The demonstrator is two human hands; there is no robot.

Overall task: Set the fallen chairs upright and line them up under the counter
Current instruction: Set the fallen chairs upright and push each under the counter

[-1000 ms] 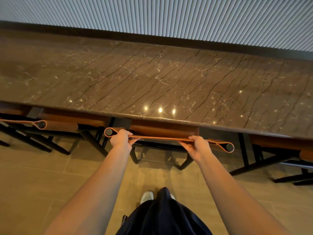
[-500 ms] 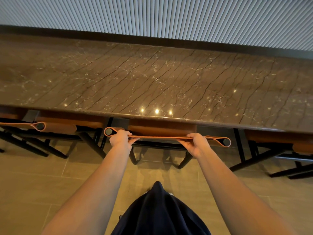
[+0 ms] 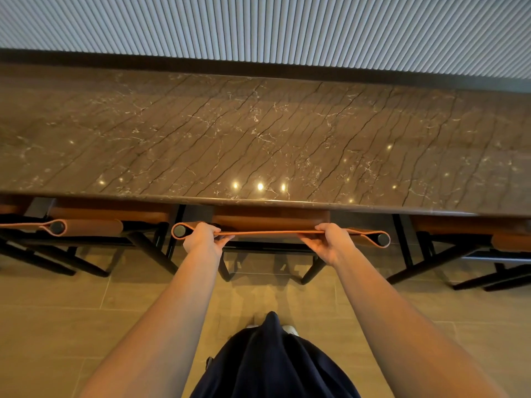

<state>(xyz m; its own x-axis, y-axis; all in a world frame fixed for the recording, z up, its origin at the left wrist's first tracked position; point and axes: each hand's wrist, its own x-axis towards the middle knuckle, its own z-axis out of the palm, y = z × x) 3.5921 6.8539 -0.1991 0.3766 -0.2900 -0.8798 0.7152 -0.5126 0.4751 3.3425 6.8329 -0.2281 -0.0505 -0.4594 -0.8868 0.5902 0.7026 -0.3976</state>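
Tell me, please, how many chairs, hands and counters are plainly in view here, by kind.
Black-framed chairs with tan leather seats: 3 (left chair, middle chair, right chair)
Bare hands gripping the middle chair's backrest: 2 (left hand, right hand)
Brown veined marble counter: 1
Total: 6

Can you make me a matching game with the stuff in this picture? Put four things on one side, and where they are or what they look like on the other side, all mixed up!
Things
1. left hand
2. pale ribbed wall
3. brown veined marble counter
4. black metal chair legs

Clues
A. standing on the tan floor tiles
B. behind the counter, on its far side
C. gripping the thin orange leather chair back
D. shiny, with small bright light spots

Pairs: 1-C, 2-B, 3-D, 4-A
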